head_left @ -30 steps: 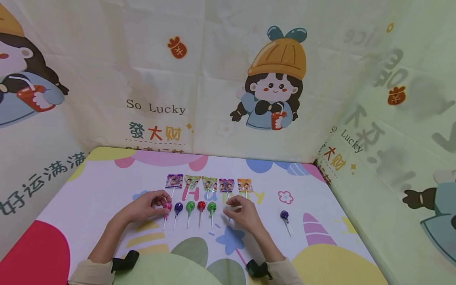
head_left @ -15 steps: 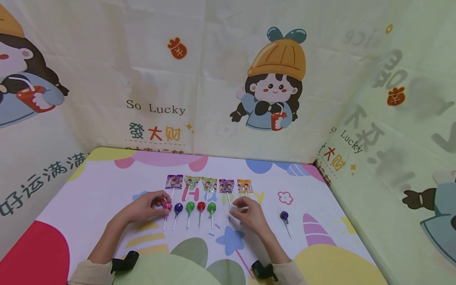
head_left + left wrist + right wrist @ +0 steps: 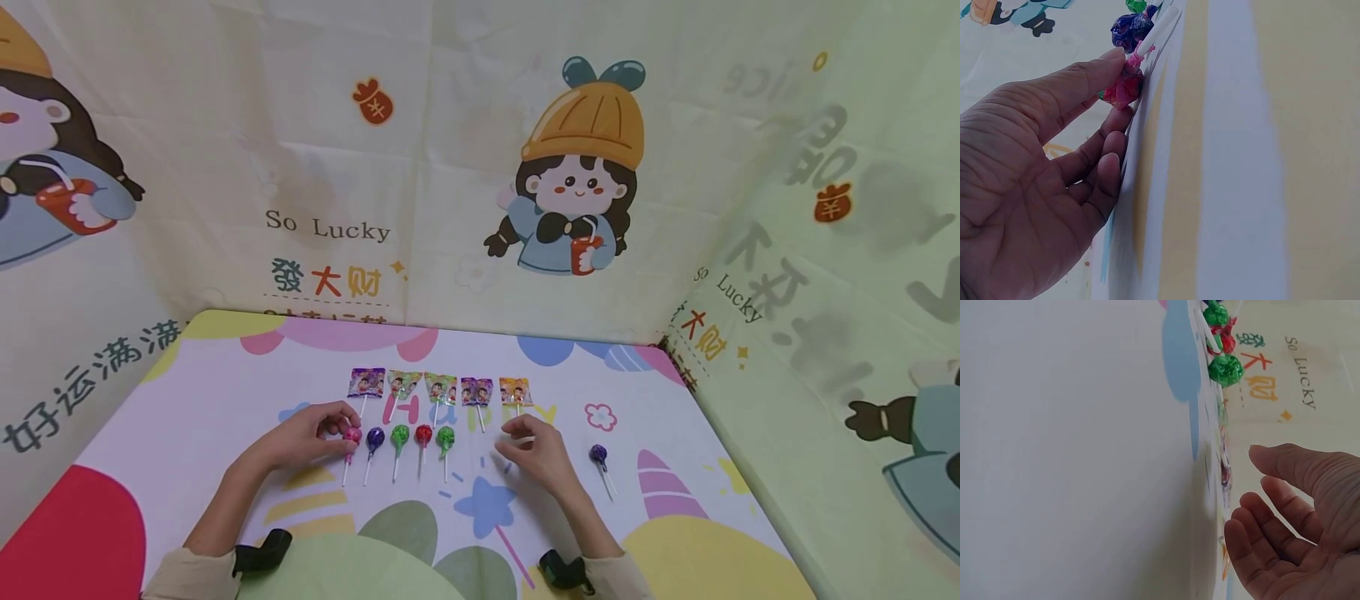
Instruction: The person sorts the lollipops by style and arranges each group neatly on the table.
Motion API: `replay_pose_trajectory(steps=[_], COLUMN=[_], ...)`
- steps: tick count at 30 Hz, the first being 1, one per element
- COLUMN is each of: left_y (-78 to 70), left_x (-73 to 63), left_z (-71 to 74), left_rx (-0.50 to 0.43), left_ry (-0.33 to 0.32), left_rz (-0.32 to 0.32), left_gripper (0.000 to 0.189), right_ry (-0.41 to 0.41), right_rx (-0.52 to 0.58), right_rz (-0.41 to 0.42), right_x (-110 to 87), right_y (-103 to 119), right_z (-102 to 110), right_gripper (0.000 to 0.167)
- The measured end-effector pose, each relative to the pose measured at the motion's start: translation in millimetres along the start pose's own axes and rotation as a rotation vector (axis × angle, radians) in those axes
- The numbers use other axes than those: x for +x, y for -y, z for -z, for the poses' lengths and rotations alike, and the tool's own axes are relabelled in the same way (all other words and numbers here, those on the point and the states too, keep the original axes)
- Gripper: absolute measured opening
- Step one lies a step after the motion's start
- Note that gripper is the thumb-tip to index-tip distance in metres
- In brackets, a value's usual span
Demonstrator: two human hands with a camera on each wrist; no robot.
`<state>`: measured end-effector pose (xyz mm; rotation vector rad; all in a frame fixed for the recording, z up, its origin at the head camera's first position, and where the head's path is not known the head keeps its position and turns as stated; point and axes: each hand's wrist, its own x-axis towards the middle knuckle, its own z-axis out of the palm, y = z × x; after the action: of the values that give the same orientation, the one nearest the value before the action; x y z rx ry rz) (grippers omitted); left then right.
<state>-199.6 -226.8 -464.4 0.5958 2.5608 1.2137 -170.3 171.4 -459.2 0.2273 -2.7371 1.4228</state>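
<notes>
My left hand (image 3: 318,433) pinches the wrapped head of a pink lollipop (image 3: 1124,89) between thumb and fingers, at the left end of the front row. Beside it in that row lie a purple lollipop (image 3: 375,439), a green lollipop (image 3: 401,436), a red lollipop (image 3: 423,436) and another green lollipop (image 3: 446,437), sticks toward me. Right of the row, my right hand (image 3: 542,454) hovers with loosely bent fingers and holds nothing. Its thumb and fingertips stand apart in the right wrist view. Farther right lies a single dark purple lollipop (image 3: 598,454).
Behind the front row runs a row of flat-packed lollipops: a purple packet (image 3: 367,382), two green ones (image 3: 441,387), another purple packet (image 3: 477,391) and an orange packet (image 3: 515,390). A printed cloth covers the table (image 3: 570,367). Printed curtains (image 3: 465,167) rise behind and beside it.
My right hand has drawn back to the right, away from the green lollipop at the row's end. The left hand stays at the pink lollipop, and the lollipops lie as before.
</notes>
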Motion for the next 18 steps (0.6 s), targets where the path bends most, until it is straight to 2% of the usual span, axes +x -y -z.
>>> replay_pose_trajectory(steps=[18], left_y=[0.3], left_x=[-0.5], left_z=[1.0], left_rx=[0.003], left_ry=[-0.008], left_rz=[-0.007], left_gripper=[0.026], right_ry=[-0.04], right_rx=[-0.009], right_rz=[-0.038], right_x=[-1.4], right_y=[-9], right_z=[11], right_gripper=[0.023])
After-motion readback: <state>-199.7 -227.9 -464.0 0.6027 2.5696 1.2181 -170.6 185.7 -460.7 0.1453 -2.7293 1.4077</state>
